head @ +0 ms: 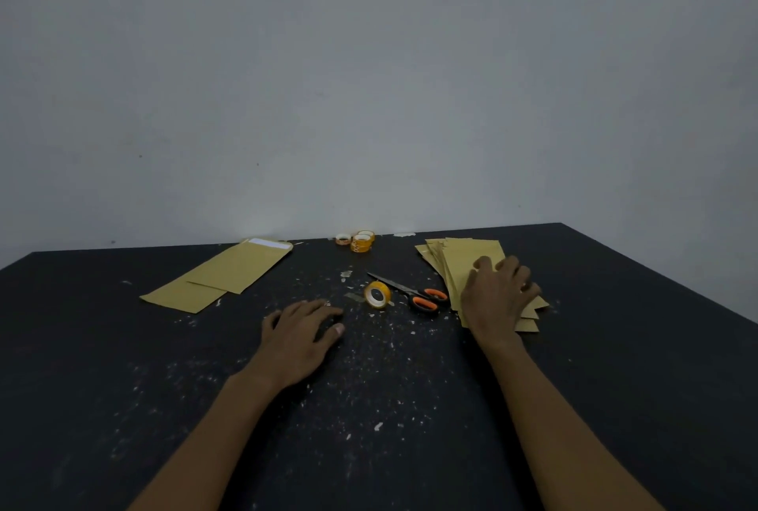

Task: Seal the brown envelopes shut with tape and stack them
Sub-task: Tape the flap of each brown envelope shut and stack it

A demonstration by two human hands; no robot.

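Fanned stack of brown envelopes [453,260] lies flat on the right, two overlapping envelopes [242,268] left, yellow tape roll [385,292] tilted between

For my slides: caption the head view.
Right hand rests on a fanned pile of brown envelopes; left hand flat on the table near a tape roll and scissors.

A: Quick, the left hand [297,340]?
B: Palm down, lying flat. Fingers straight, close together, pointing forward and slightly right. The thumb [333,332] sticks out sideways. Holds nothing.
A: And the right hand [498,297]?
B: Palm down too, further forward than the other. Fingers spread, a little bent at the knuckles, pressing down. No grip.
A: Arms?
B: Bare, stretched forward. The left forearm [213,436] and the right forearm [553,420] both angle inward. Hands well apart.
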